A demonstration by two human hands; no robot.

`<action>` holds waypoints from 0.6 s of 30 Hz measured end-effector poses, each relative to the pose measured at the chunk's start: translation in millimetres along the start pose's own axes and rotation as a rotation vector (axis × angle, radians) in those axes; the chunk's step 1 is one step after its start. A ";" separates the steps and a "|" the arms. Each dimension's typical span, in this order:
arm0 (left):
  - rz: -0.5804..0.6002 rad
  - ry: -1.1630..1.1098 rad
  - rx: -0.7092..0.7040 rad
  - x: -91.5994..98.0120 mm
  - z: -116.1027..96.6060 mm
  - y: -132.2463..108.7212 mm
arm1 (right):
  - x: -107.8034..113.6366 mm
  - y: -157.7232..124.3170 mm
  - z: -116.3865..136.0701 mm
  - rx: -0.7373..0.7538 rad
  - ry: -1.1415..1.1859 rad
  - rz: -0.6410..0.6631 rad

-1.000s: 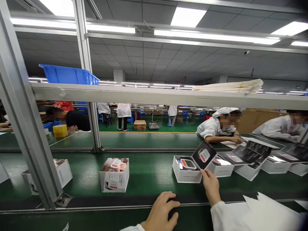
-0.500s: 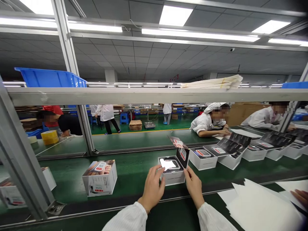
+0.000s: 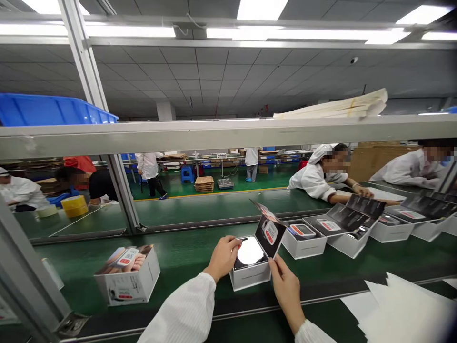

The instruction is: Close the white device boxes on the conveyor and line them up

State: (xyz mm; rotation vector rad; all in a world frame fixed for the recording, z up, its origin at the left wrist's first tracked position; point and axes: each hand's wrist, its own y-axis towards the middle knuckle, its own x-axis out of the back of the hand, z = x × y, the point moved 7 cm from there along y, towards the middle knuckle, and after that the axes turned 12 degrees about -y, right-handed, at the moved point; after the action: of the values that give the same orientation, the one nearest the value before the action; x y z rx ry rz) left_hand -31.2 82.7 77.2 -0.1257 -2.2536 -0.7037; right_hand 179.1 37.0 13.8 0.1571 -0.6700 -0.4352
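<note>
An open white box stands on the green surface in front of me, its dark printed lid raised on the right. Inside lies something dark with a bright, glaring top. My left hand is closed at the box's left edge, fingertips over the rim; exactly what they pinch is partly hidden. With thumb and fingers, my right hand grips the lid's lower edge at the box's right side. Right beside it stands another open box with a device picture on top.
A closed printed box stands to the left. More open boxes line up on the right. White paper sheets lie at front right. A metal post and overhead shelf frame the bench. A co-worker leans in across it.
My left hand has shifted up and back along the box's left edge. The lid is tilted further right, with my right hand still on it. The closed box on the left appears nearer.
</note>
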 end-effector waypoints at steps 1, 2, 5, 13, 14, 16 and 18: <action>-0.007 -0.010 0.004 2.2 0.8 -3.7 | -0.7 -1.2 1.4 0.003 -0.001 -0.001; -0.013 -0.021 0.007 4.5 1.7 -6.8 | -1.4 -2.4 2.7 0.006 -0.002 -0.006; -0.030 -0.054 0.013 10.0 5.5 -14.3 | -4.0 -5.6 6.3 0.032 0.005 -0.033; -0.503 -0.119 0.070 44.3 15.4 -75.0 | -23.7 -13.6 15.3 0.184 0.014 -0.026; -0.573 -0.132 0.078 52.9 14.8 -85.7 | -26.6 -14.8 16.7 0.197 0.001 -0.014; -0.728 -0.160 0.101 74.7 12.7 -106.8 | -30.8 -17.6 21.9 0.238 -0.027 0.020; -0.849 -0.154 0.082 97.9 5.5 -124.3 | -32.7 -20.9 30.8 0.315 -0.055 0.077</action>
State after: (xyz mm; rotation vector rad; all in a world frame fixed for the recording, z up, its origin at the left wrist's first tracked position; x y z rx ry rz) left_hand -140.7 -31.2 86.5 0.8907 -2.4479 -1.0452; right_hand 129.8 32.5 13.3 0.4167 -0.7941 -0.2583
